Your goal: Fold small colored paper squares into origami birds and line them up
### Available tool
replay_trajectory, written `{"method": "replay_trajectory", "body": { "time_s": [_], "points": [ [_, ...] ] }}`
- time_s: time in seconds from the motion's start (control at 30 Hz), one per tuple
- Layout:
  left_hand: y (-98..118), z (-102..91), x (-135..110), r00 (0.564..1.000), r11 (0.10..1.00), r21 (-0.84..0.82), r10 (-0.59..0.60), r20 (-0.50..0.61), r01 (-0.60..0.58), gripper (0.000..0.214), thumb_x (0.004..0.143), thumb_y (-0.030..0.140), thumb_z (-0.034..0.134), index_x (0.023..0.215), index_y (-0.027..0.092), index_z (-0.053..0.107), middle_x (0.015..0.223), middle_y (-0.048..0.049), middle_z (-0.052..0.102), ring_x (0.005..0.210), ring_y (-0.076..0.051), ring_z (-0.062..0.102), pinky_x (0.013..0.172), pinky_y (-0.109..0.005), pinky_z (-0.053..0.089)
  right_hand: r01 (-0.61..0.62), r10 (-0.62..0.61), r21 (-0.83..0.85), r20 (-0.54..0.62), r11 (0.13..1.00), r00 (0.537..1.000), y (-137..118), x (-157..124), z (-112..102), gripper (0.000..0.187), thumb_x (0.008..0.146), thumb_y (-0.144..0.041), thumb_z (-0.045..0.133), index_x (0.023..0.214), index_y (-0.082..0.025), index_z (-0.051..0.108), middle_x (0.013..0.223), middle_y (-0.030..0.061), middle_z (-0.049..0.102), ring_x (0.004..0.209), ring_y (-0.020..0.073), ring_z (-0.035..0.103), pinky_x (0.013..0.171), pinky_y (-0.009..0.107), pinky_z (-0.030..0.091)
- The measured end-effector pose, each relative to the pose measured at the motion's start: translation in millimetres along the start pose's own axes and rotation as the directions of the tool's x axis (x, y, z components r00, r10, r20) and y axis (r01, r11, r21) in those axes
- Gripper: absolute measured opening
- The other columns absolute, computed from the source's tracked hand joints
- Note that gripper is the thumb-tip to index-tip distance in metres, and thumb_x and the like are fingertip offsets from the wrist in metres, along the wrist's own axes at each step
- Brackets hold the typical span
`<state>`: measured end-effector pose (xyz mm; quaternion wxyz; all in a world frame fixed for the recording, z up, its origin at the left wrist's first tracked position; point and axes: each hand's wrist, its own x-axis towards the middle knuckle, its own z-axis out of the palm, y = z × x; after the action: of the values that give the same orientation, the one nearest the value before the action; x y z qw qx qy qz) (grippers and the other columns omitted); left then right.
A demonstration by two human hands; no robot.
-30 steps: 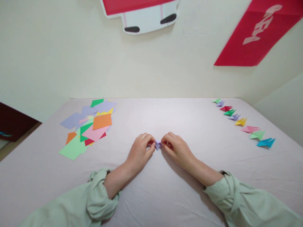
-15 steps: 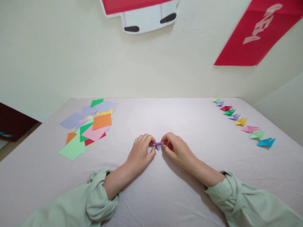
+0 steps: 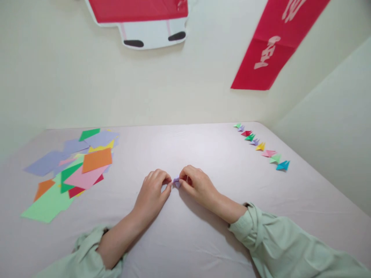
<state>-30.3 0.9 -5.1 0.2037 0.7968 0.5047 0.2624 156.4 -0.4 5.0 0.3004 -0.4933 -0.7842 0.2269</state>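
Observation:
Between my two hands, at the middle of the table, is a small folded purple paper piece (image 3: 176, 182). My left hand (image 3: 153, 190) pinches at its left tip, thumb and forefinger almost together. From the other side my right hand (image 3: 199, 186) grips the right edge of the paper between thumb and fingers. The piece sits low, close to the tabletop; its far part is partly hidden by my fingers. Fine details of its folds are too small to make out.
To the left lies a loose pile of coloured paper sheets (image 3: 97, 160). Along the right runs a row of several small folded paper figures, with a blue one (image 3: 283, 165) nearest. A pale cloth (image 3: 162, 239) covers the table, which meets a wall (image 3: 174, 85) behind.
The whole view has swung to the right, so everything appears farther left. Both hands stay at the purple paper, which looks slightly turned between the fingers.

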Motion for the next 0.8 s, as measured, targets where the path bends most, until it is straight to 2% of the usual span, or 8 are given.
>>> {"method": "replay_trajectory", "body": {
  "time_s": [0.13,0.27,0.4,0.47,0.57,0.63,0.73,0.8],
  "points": [
    [-3,0.0,1,1.000,1.000,-0.009,0.017,0.014,-0.017,0.004,0.087,0.020,0.052,0.084,0.020,0.055,0.089,-0.0026,0.059,0.087,-0.021,0.052,0.079,-0.036,0.041,-0.044,0.045,0.013,-0.074,0.999,0.996,6,0,-17,0.012,0.082,-0.010,0.055,0.079,-0.021,0.053,0.078,-0.0024,0.056,0.068,0.0126,0.049,0.065,0.025,0.036],
    [-7,1.0,2,1.000,1.000,-0.004,0.026,0.002,-0.026,0.009,0.089,0.025,0.050,0.084,0.021,0.056,0.089,-0.0034,0.060,0.087,-0.022,0.053,0.079,-0.037,0.042,-0.130,0.138,0.062,-0.147,0.990,0.979,21,-5,-44,0.010,0.081,-0.012,0.051,0.077,-0.021,0.053,0.076,-0.0019,0.057,0.066,0.0129,0.050,0.063,0.025,0.038],
    [-12,3.8,3,0.999,0.999,-0.002,0.046,-0.023,-0.046,0.013,0.089,0.029,0.049,0.085,0.021,0.057,0.089,-0.0037,0.061,0.087,-0.023,0.054,0.078,-0.037,0.043,-0.227,0.230,0.044,-0.264,0.973,0.937,50,-27,-81,0.007,0.081,-0.018,0.051,0.076,-0.021,0.055,0.071,-0.0018,0.056,0.064,0.0140,0.051,0.061,0.026,0.039],
    [-14,4.9,3,0.998,0.999,-0.008,0.052,-0.026,-0.053,0.014,0.089,0.031,0.048,0.085,0.021,0.058,0.088,-0.0038,0.061,0.087,-0.023,0.054,0.078,-0.037,0.043,-0.298,0.285,0.016,-0.340,0.955,0.896,68,-45,-104,0.006,0.081,-0.022,0.051,0.076,-0.021,0.055,0.068,-0.0018,0.056,0.062,0.0144,0.052,0.059,0.026,0.040],
    [-14,5.1,3,0.998,0.998,-0.013,0.056,-0.036,-0.057,0.016,0.089,0.033,0.048,0.085,0.021,0.059,0.088,-0.0040,0.062,0.086,-0.023,0.055,0.078,-0.038,0.044,-0.404,0.344,-0.008,-0.510,0.915,0.788,95,-79,-143,0.012,0.081,-0.031,0.054,0.074,-0.021,0.054,0.067,-0.0013,0.055,0.061,0.0152,0.052,0.058,0.027,0.040],
    [-14,4.5,4,0.997,0.998,-0.008,0.059,-0.048,-0.059,0.017,0.088,0.034,0.048,0.085,0.022,0.059,0.088,-0.0041,0.063,0.086,-0.023,0.056,0.078,-0.037,0.044,-0.482,0.354,-0.028,-0.642,0.876,0.680,115,-104,-166,0.014,0.079,-0.034,0.055,0.074,-0.021,0.056,0.069,-0.0001,0.058,0.063,0.0163,0.052,0.062,0.029,0.041],
    [-13,3.7,5,0.997,0.998,0.008,0.067,-0.049,-0.067,0.019,0.088,0.036,0.048,0.085,0.022,0.060,0.088,-0.0040,0.063,0.085,-0.023,0.057,0.076,-0.037,0.045,-0.614,0.365,-0.018,-0.790,0.789,0.492,143,-139,-191,0.016,0.078,-0.038,0.056,0.075,-0.022,0.057,0.070,0.0013,0.060,0.063,0.0172,0.052,0.062,0.031,0.040],
    [-12,3.4,6,0.996,0.997,0.022,0.074,-0.050,-0.073,0.020,0.088,0.037,0.048,0.084,0.023,0.061,0.087,-0.0038,0.064,0.084,-0.023,0.058,0.076,-0.037,0.046,-0.655,0.361,-0.022,-0.821,0.755,0.443,159,-156,-199,0.019,0.076,-0.041,0.056,0.075,-0.021,0.058,0.072,0.0031,0.061,0.064,0.0185,0.053,0.063,0.032,0.040]
  ]
}}
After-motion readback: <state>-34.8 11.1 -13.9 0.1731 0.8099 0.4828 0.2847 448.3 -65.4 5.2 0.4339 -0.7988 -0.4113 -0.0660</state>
